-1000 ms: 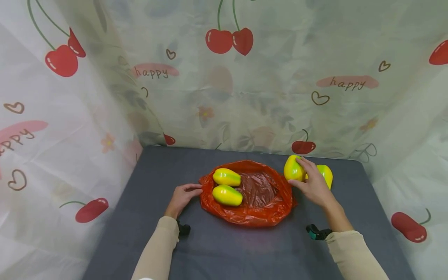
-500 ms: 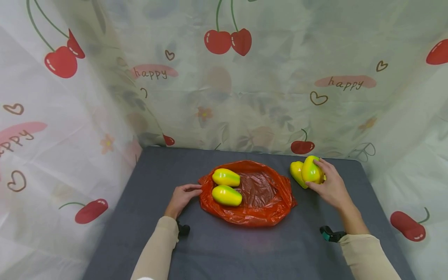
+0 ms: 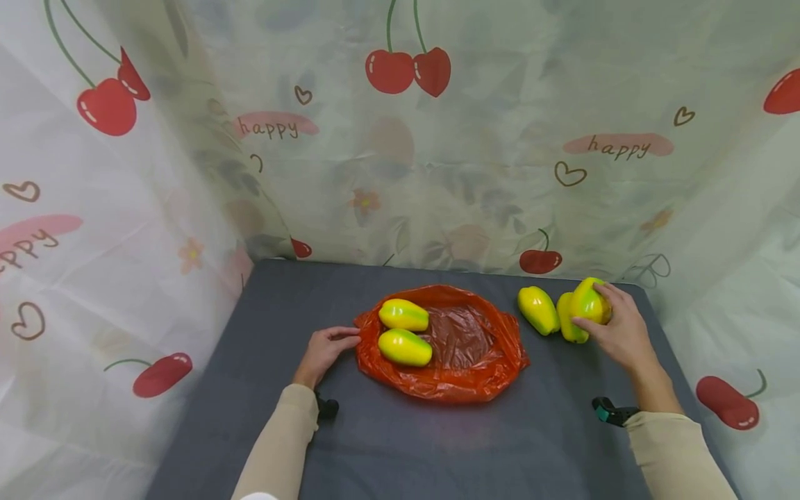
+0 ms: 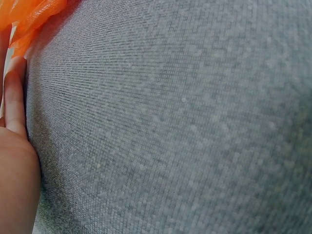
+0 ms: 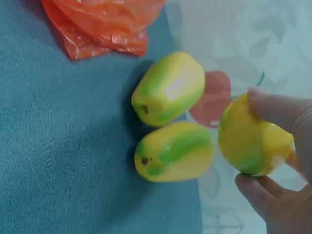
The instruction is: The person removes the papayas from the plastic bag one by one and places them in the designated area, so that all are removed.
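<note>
My right hand holds a yellow-green papaya between thumb and fingers, raised over the far right of the table. In the right wrist view, two more papayas lie side by side on the cloth, one papaya nearer the bag and another papaya beside it. The held one partly covers the latter in the head view. A red plastic bag lies spread in the middle, its mouth facing up, with a papaya and another papaya at its left side. My left hand pinches the bag's left edge.
A dark grey cloth covers the table. Directly behind its far edge hangs a white curtain printed with cherries, and more curtain closes in the left and right sides.
My right hand has moved right with the held papaya, from beside the bag past one papaya to above the other. Both lying papayas now show. My left hand and the bag have stayed put.
</note>
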Demonstrator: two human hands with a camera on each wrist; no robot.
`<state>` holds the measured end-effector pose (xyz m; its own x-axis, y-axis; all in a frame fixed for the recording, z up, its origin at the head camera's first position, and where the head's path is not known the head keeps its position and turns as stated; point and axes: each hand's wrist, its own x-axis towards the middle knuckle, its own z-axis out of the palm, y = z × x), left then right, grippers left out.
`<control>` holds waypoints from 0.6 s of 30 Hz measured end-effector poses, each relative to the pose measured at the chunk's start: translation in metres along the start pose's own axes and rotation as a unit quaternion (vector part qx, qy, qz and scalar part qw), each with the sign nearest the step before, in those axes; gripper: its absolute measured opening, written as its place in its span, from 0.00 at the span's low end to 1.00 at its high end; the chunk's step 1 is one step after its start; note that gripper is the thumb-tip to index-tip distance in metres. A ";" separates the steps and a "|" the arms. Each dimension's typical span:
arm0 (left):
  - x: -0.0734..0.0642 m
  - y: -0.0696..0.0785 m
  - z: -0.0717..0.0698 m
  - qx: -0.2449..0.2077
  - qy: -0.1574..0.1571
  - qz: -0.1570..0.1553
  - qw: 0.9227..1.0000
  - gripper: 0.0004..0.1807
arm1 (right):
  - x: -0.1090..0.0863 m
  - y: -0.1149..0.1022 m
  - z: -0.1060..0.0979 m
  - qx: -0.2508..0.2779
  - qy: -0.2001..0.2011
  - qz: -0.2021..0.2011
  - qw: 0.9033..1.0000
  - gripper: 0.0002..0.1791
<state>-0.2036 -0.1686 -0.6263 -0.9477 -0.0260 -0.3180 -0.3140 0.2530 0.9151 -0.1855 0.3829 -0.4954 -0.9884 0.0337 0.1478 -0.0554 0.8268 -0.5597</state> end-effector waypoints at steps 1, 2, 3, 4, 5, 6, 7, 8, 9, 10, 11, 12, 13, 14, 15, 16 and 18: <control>0.000 0.000 0.000 0.003 0.000 0.001 1.000 0.17 | 0.000 0.003 -0.001 0.001 0.000 0.004 1.000 0.44; 0.000 -0.001 -0.001 0.002 0.001 -0.001 1.000 0.17 | 0.000 0.007 -0.001 0.001 0.001 0.008 1.000 0.43; 0.000 -0.001 -0.001 0.002 0.002 -0.003 1.000 0.17 | 0.000 0.010 -0.001 0.001 0.001 0.013 1.000 0.43; 0.000 -0.001 -0.001 0.001 0.001 -0.003 1.000 0.17 | 0.001 0.013 -0.002 0.000 0.002 0.017 1.000 0.43; 0.001 -0.001 -0.001 0.002 0.001 -0.001 1.000 0.17 | 0.001 0.017 -0.003 -0.001 0.003 0.021 1.000 0.43; 0.001 -0.002 -0.001 0.001 0.001 -0.001 1.000 0.17 | 0.001 0.020 -0.003 -0.001 0.004 0.024 1.000 0.42; 0.001 -0.002 -0.001 0.000 0.001 -0.001 1.000 0.17 | 0.001 0.024 -0.003 -0.002 0.004 0.028 1.000 0.42; 0.002 -0.002 -0.001 -0.002 0.002 -0.003 1.000 0.16 | 0.001 0.027 -0.003 -0.001 0.004 0.031 1.000 0.42; 0.002 -0.002 -0.001 -0.001 0.001 -0.003 1.000 0.16 | 0.001 0.031 -0.003 -0.001 0.005 0.032 0.999 0.42; 0.001 -0.002 -0.001 -0.001 0.000 -0.003 1.000 0.16 | 0.001 0.035 -0.003 0.000 0.006 0.033 0.999 0.42; 0.001 -0.002 -0.001 0.000 0.000 -0.003 1.000 0.16 | 0.001 0.038 -0.003 0.001 0.007 0.034 0.999 0.42; 0.001 -0.001 -0.001 -0.001 0.001 -0.005 1.000 0.16 | 0.001 0.042 -0.002 0.002 0.008 0.036 0.999 0.42; 0.001 -0.001 -0.001 -0.001 0.001 -0.005 1.000 0.16 | 0.001 0.045 -0.002 0.003 0.008 0.038 0.999 0.42; 0.001 -0.001 -0.001 0.000 0.001 -0.003 1.000 0.16 | 0.000 0.048 -0.001 0.003 0.008 0.040 0.999 0.42; 0.001 -0.001 -0.001 -0.001 0.002 -0.003 1.000 0.16 | 0.000 0.051 -0.001 0.003 0.008 0.043 0.999 0.41; 0.001 -0.001 0.000 -0.001 0.002 -0.004 1.000 0.16 | -0.001 0.054 0.000 0.003 0.008 0.046 0.999 0.41; 0.001 -0.001 0.000 -0.003 0.003 -0.006 1.000 0.16 | -0.002 0.060 0.001 0.001 0.003 0.053 0.999 0.42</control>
<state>-0.2039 -0.1688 -0.6270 -0.9445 -0.0346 -0.3266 -0.3247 0.2476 0.9128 -0.1867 0.4322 -0.5304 -0.9881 0.1232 0.0922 0.0484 0.8177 -0.5736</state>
